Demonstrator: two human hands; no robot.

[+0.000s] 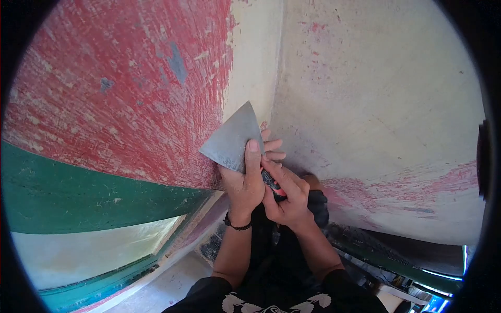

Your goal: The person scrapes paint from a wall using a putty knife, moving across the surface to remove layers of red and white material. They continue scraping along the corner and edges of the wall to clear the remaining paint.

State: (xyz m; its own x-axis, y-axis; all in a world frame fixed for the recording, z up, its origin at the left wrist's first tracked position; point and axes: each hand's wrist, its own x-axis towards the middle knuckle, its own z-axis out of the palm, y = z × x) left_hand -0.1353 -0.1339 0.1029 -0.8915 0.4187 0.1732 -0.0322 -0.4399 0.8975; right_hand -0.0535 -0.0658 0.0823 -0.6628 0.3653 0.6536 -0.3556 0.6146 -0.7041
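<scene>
A wide metal scraper (233,136) is held up in front of my body, its flared blade pointing up and to the left. My right hand (290,199) is closed around its black and red handle (272,185). The thumb of my left hand (249,185) presses on the blade's face near the handle. The other left fingers pass behind the blade, and their tips show past its right edge. Pale dust or residue marks the lower part of the blade. Behind the tool is a wall with worn, scratched red paint (130,94).
A bare cream strip (254,57) runs down to the corner. To the right stands a pale curved wall (376,99) with red streaks low down. A green band (94,193) borders the red paint below. Dark, cluttered items (376,255) lie at the lower right.
</scene>
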